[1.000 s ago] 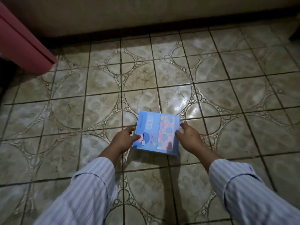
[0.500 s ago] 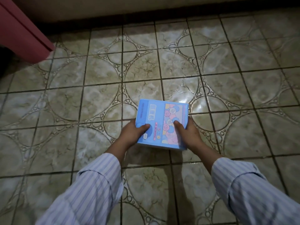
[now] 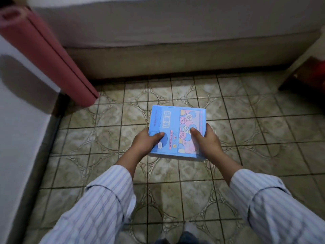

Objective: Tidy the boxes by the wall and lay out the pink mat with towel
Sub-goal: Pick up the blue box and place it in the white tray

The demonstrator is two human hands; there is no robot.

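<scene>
A light blue box [image 3: 173,125] with pastel numbered circles printed on its top is held level above the tiled floor. My left hand [image 3: 146,142] grips its near left corner, thumb on top. My right hand [image 3: 206,140] grips its near right corner the same way. A rolled pink mat [image 3: 51,57] leans against the left wall, its lower end on the floor at the corner. No towel is in view.
A grey wall with a low ledge [image 3: 175,55] runs across the back. A white wall [image 3: 19,120] stands at the left. A dark brown and red object [image 3: 309,74] sits at the far right. Patterned tiles [image 3: 255,138] cover the floor.
The box has come up off the floor in both hands. My view has tilted up, so the back wall, the left wall and more of the pink mat now show.
</scene>
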